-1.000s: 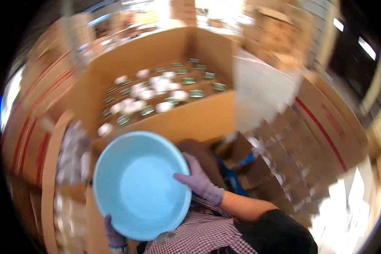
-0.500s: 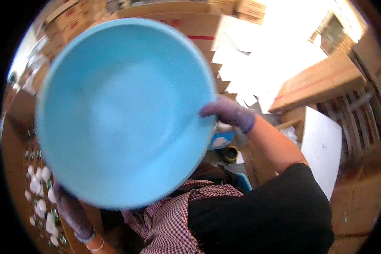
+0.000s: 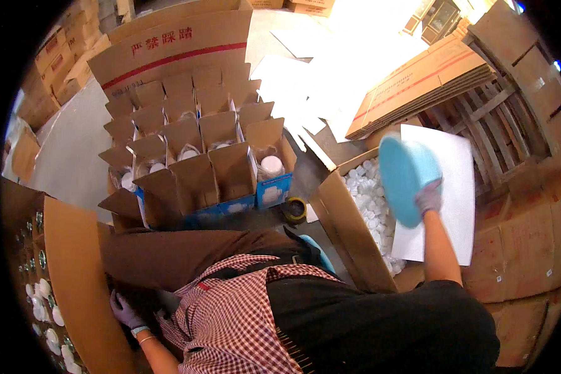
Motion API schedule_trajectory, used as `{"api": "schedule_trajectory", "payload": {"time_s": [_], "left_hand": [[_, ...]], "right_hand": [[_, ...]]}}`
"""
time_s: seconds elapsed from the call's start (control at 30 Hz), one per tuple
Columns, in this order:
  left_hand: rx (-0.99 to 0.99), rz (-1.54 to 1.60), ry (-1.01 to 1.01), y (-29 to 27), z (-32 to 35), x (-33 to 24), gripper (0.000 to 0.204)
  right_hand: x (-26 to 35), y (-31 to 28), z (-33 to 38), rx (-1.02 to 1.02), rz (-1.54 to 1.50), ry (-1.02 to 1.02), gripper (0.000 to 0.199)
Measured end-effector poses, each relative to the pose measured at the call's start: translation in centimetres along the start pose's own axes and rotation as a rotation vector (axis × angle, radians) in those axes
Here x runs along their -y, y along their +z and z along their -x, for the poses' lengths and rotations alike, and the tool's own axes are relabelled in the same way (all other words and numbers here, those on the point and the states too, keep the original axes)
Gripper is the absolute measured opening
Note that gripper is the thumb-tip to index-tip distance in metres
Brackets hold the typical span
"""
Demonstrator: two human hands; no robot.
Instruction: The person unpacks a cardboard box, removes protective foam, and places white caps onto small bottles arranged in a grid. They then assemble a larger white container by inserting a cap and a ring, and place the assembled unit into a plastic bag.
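**A light-blue round plastic basin (image 3: pixel 400 181) is hanging tilted from your gloved right hand (image 3: pixel 429 196)**

You are holding the basin out to your right, steeply tilted and seen nearly edge-on. It is overlapping the right side of an open brown cardboard carton (image 3: pixel 338 218) full of small white rounded pieces (image 3: pixel 369 212), and a flat white sheet (image 3: pixel 458 174) is lying behind it; whether the basin is touching either, you cannot tell from this angle. Your right fingers are gripping the basin's side nearest your arm, though blur is hiding their exact placing.

Your left hand (image 3: pixel 126 311), in a greyish-purple glove, is resting low beside your brown trouser leg (image 3: pixel 181 252), near the tall brown cardboard wall (image 3: pixel 81 280) on your left. It is showing nothing held; how far its fingers are curling, you cannot tell.

The basin is looking light, thin-walled and fairly stiff, probably giving a little under a pinch and hardly fragile. Its smooth surface may be slipping against a smooth glove, and a one-sided hold is likely leaving the far edge free to swing. For a steadier hold, you are best taking the rim, thumb on one face and fingers on the other, with your left hand supporting the opposite side.
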State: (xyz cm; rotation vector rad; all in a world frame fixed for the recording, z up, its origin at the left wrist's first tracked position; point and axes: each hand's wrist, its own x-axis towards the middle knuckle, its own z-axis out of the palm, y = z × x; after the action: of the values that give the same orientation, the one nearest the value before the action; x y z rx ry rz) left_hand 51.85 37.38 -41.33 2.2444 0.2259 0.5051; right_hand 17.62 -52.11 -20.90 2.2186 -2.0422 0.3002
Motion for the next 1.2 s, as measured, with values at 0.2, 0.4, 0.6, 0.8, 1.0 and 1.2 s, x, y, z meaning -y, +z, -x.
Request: {"api": "schedule_trajectory", "payload": {"time_s": [0.2,0.4,0.6,0.8,1.0,1.2], "left_hand": [[0.126,0.143,-0.165,-0.3,0.7,4.5,0.034],[0.242,0.524,-0.348,0.1,1.4,6.9,0.034],[0.419,0.384,-0.185,-1.2,2.2,9.5,0.036],[0.416,0.138,-0.093,-1.9,2.2,13.4,0.037],[0.544,-0.397,0.303,-1.8,2.8,11.0,0.035],[0.594,-0.153,0.123,-0.5,2.3,12.5,0.033]], "right_hand": [[-0.7,5.9,8.8,0.273,0.001,0.286,0.115],[-5.2,7.7,8.1,0.507,0.207,0.27,0.1],[-10.2,13.1,4.6,0.93,1.405,-0.697,0.064],[-6.7,8.6,-3.5,0.911,1.129,-0.608,0.044],[-11.4,9.0,2.3,0.718,-0.558,0.49,0.052],[-5.8,11.8,4.3,0.451,-0.568,0.591,0.058]]}}
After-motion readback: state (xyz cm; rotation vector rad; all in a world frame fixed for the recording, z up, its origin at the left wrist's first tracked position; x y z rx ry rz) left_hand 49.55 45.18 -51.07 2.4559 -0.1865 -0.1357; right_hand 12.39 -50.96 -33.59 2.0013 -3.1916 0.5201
